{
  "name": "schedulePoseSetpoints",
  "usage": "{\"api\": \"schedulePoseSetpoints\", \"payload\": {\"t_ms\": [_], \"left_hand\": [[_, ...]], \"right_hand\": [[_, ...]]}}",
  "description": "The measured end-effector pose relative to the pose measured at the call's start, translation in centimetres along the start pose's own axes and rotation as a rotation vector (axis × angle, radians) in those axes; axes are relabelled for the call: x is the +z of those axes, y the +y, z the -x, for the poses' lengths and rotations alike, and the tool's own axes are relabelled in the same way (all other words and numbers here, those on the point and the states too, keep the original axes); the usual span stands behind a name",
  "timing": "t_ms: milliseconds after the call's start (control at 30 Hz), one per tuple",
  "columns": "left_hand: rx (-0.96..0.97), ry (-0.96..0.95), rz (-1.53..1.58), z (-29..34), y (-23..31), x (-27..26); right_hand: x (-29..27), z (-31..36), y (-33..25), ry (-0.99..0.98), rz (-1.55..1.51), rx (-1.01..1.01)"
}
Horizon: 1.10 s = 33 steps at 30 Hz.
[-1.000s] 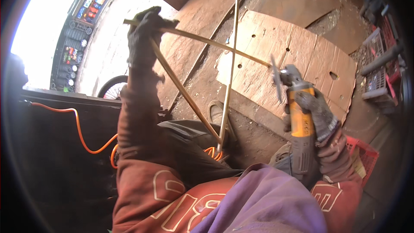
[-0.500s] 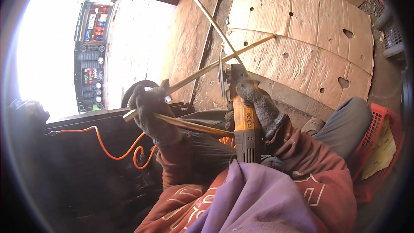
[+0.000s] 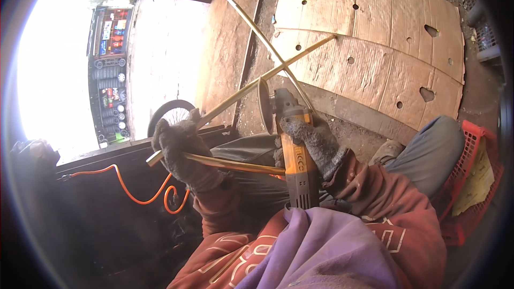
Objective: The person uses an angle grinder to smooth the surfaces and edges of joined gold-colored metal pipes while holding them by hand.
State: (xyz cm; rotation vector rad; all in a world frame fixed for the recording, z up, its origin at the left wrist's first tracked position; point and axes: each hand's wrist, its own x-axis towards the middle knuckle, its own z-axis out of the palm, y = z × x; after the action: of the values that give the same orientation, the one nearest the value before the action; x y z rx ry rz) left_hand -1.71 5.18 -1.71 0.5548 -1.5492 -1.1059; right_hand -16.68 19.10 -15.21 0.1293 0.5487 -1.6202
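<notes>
My left hand, in a dark grey work glove, is closed around a brass-coloured metal frame of crossing bars. One long bar slants away to the upper right and crosses another near the cardboard. The lower bar passes through the left hand and runs behind the grinder. My right hand, gloved too, wraps round the body of an orange and black angle grinder. The grinder's disc stands on edge beside the long bar; whether they touch, I cannot tell.
Flattened cardboard with holes lies on the ground ahead. A red plastic crate stands at my right knee. On the dark surface at left lies an orange cable. A spoked wheel shows beyond my left hand.
The grinder has tilted, so more of the disc's face shows, and it sits slightly farther left and lower. Both hands keep their grips. The whole view has shifted a little.
</notes>
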Motion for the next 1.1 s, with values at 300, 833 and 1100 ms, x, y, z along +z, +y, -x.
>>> {"api": "schedulePoseSetpoints", "payload": {"t_ms": [300, 833, 1100], "left_hand": [[0.034, 0.092, -0.255, 0.3, -0.5, -0.3], [-0.289, -0.082, -0.257, -15.3, 0.0, 6.7], [-0.196, -0.252, -0.265, -17.0, 0.2, 8.5]], "right_hand": [[-0.6, -0.5, -1.0, -0.036, -0.042, 0.090], [-2.6, 0.5, -13.0, 0.080, 0.244, -0.105], [-0.9, -1.1, -8.7, 0.057, 0.227, -0.191]]}}
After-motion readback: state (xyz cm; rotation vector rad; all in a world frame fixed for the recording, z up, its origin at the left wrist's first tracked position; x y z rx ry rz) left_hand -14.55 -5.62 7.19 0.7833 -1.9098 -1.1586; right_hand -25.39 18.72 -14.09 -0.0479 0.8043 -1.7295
